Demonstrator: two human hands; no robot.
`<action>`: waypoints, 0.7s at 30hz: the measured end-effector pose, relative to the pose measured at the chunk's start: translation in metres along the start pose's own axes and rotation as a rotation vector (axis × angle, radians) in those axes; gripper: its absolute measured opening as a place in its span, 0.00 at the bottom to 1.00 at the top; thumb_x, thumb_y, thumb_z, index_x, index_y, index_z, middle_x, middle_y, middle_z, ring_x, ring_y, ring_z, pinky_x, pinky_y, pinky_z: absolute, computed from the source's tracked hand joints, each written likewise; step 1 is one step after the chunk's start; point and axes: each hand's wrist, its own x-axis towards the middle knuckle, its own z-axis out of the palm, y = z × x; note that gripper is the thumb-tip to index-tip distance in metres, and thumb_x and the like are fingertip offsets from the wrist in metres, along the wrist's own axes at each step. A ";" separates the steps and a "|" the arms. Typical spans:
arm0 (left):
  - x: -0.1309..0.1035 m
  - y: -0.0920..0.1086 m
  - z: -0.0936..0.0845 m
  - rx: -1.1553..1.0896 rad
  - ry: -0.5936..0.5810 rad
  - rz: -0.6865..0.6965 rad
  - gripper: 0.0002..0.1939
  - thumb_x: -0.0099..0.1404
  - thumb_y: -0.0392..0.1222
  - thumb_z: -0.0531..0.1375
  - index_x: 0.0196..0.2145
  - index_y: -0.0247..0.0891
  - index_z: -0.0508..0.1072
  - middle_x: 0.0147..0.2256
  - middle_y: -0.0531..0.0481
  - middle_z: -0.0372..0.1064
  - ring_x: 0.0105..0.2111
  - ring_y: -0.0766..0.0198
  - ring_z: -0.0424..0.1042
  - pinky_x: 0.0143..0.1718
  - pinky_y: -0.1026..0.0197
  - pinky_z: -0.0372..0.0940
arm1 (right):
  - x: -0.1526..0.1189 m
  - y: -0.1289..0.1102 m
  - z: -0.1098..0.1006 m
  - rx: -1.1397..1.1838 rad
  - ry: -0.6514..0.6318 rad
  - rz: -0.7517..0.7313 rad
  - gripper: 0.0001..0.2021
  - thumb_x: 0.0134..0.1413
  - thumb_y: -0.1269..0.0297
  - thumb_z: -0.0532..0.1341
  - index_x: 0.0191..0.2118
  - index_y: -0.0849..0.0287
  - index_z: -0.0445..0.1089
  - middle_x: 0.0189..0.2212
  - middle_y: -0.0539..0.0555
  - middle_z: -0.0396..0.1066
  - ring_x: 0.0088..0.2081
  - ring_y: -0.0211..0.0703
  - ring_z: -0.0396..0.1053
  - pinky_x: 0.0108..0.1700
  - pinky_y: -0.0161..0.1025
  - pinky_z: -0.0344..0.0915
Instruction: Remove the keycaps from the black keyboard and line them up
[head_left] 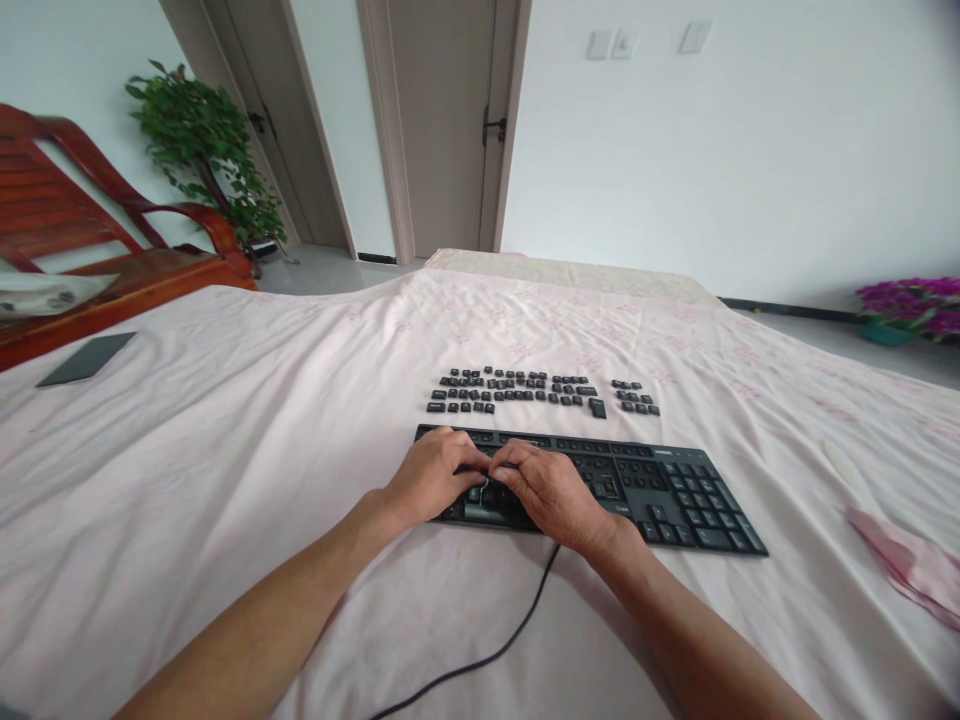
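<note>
A black computer keyboard [641,500] lies on the cloth, many of its key sockets bare in the main block. The number pad and arrow keys still carry their keycaps. My left hand [442,472] rests over the keyboard's left part, fingers closed in a pinch. From the other side my right hand [551,492] meets it, thumb and fingers pinched at the same spot. A thin, pale curved piece [484,490] shows just below the fingertips; its kind is too small to tell. Behind the keyboard, loose black keycaps [517,396] lie in rows.
A pink-white patterned cloth [300,400] covers the broad surface. The keyboard's black cable [487,660] runs toward me. A dark flat tablet-like object [88,358] lies far left, and a pink fabric piece [907,565] at right. A wooden chair [97,220] stands beyond.
</note>
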 end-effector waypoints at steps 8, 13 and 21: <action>0.005 -0.007 0.003 0.000 -0.020 0.108 0.06 0.64 0.43 0.61 0.33 0.44 0.78 0.32 0.54 0.73 0.34 0.64 0.66 0.39 0.61 0.57 | 0.004 0.002 0.006 -0.113 -0.040 -0.083 0.13 0.68 0.62 0.48 0.39 0.58 0.67 0.34 0.54 0.71 0.36 0.42 0.71 0.40 0.37 0.65; 0.009 -0.005 0.005 -0.026 -0.029 0.126 0.07 0.62 0.47 0.63 0.34 0.44 0.78 0.32 0.55 0.73 0.34 0.65 0.65 0.38 0.62 0.56 | -0.002 0.009 0.011 0.002 0.081 -0.057 0.12 0.68 0.63 0.48 0.38 0.58 0.67 0.34 0.54 0.71 0.37 0.42 0.70 0.42 0.37 0.66; 0.006 0.005 0.011 -0.010 0.062 0.092 0.09 0.62 0.48 0.62 0.31 0.42 0.78 0.30 0.53 0.72 0.34 0.64 0.67 0.39 0.61 0.58 | -0.007 0.012 0.014 0.085 0.168 -0.087 0.12 0.67 0.63 0.48 0.38 0.57 0.67 0.34 0.53 0.72 0.36 0.41 0.70 0.41 0.38 0.66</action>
